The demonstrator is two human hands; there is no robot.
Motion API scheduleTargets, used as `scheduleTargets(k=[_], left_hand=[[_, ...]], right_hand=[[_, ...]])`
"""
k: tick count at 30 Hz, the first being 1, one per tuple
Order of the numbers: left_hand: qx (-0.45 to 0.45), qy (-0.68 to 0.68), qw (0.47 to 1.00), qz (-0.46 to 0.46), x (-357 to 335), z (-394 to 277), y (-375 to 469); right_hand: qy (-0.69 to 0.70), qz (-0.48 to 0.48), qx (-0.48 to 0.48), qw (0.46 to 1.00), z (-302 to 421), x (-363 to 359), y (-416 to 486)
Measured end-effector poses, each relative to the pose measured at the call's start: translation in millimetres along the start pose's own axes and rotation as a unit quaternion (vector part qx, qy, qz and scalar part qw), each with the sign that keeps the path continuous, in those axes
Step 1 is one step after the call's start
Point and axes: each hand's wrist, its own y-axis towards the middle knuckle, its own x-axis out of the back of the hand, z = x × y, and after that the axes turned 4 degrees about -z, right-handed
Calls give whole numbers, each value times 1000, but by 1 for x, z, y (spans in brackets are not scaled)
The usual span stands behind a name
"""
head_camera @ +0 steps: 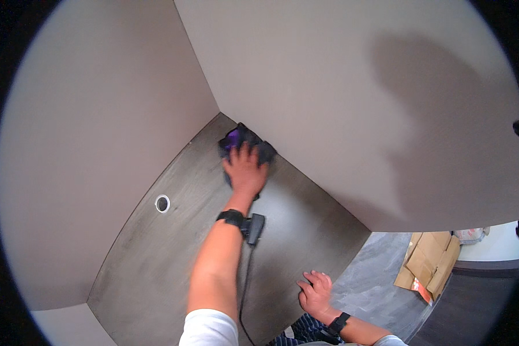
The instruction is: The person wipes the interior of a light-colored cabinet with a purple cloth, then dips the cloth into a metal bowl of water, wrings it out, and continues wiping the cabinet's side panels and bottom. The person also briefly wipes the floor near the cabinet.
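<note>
My left hand (245,171) lies with spread fingers on a rumpled dark cloth (259,149) with a purple patch, pressing it onto the grey wood-grain panel (199,242). The cloth sits close to the corner and touches the base of the right-hand wall (311,108). My left wrist wears a black strap with a black box (254,229), from which a thin cable (245,289) runs down towards me. Over the panel's near right edge is my right hand (316,294), fingers loosely bent and nothing in them. Whether it touches the panel I cannot tell.
A round hole with a white ring (162,203) is set in the panel near the left wall (104,129). Flattened cardboard (430,259) lies at right on a grey marbled surface (367,268). Behind it is a plastic-wrapped bundle (470,235).
</note>
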Motion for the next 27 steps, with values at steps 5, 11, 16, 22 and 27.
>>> scheduleTargets(k=[5,11,16,22,27], left_hand=[[-52,-38,998,15,9,-61,-42],[-245,-139,959,42,19,-100,-133],[-331,-256,905,77,45,-103,-227],[-320,-242,908,124,85,-54,-324],[-114,-152,981,39,95,70,-337]], right_hand=[[1,-11,-3,1000,2,-2,-2],[49,-27,-17,998,3,3,2],[236,-22,-43,970,-7,50,2],[179,-49,-69,980,-31,69,21],[128,-4,-16,992,-22,34,46]])
